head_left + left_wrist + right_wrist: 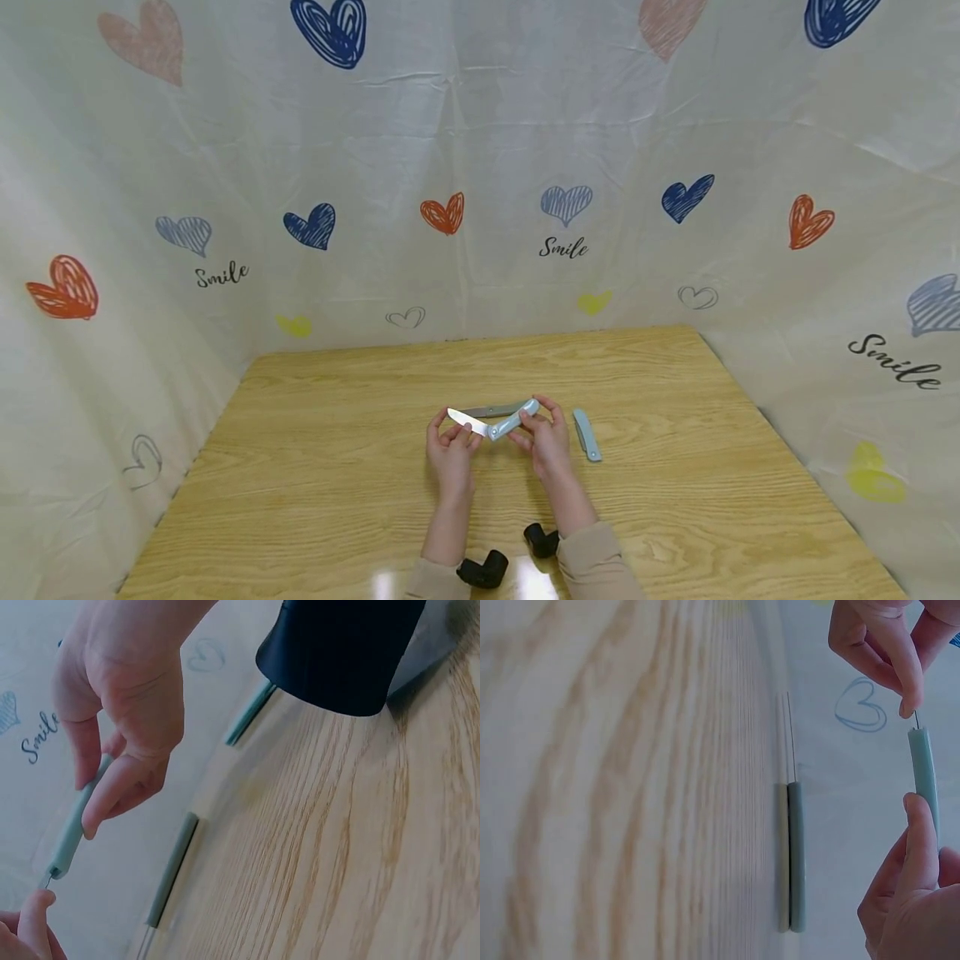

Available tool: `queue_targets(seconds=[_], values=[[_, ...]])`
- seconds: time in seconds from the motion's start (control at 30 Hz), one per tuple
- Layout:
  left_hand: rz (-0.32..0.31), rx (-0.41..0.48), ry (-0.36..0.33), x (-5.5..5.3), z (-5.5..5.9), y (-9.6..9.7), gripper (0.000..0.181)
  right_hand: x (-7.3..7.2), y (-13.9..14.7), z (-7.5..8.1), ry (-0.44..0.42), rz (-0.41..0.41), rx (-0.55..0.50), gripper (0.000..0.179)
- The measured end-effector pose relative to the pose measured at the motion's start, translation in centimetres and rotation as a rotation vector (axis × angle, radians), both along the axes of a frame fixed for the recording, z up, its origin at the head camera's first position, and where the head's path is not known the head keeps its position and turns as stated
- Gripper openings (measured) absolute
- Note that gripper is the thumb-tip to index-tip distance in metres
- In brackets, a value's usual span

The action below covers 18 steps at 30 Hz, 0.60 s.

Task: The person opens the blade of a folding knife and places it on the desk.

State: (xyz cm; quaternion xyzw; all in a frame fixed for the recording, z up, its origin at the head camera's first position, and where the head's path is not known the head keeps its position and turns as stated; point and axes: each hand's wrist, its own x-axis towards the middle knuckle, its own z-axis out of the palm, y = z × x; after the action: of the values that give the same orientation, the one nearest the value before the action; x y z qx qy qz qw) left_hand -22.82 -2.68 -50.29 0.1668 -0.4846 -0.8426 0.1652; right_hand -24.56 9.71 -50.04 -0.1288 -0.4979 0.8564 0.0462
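Observation:
A folding knife [513,422] with a light blue handle is held above the table, its shiny blade swung out at an angle to the handle. My left hand [452,452] pinches the blade between thumb and fingers. Gripping the handle is my right hand [551,443], thumb on the near side. In the right wrist view the blade looks like a thin line between the left fingertips [908,705] and the handle [924,766]. Just behind the hands, a second folding knife [487,412] lies unfolded on the table. A third, folded knife [587,435] lies right of my right hand.
The wooden table [322,467] reaches back to a white curtain [510,158] printed with hearts and "Smile". Black wrist-worn devices, one on the left wrist [483,570] and one on the right wrist [542,541], stick out above the tabletop.

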Motion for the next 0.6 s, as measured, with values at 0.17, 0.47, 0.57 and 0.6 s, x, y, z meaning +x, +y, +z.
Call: queue_targets(seconds=[0.17, 0.47, 0.57, 0.6], values=[[0.033, 0.051, 0.037, 0.1, -0.1, 0.5, 0.050, 0.1, -0.1, 0.0, 0.008, -0.031, -0.020, 0.041], [0.085, 0.063, 0.045, 0.4, 0.1, 1.3, 0.050, 0.3, -0.5, 0.2, -0.011, -0.092, -0.057, 0.045], [0.093, 0.064, 0.045, 0.4, 0.2, 1.5, 0.051, 0.4, -0.6, 0.2, -0.014, -0.112, -0.072, 0.045], [0.096, 0.069, 0.046, 0.4, 0.2, 1.6, 0.051, 0.4, -0.6, 0.3, -0.015, -0.116, -0.075, 0.044]])
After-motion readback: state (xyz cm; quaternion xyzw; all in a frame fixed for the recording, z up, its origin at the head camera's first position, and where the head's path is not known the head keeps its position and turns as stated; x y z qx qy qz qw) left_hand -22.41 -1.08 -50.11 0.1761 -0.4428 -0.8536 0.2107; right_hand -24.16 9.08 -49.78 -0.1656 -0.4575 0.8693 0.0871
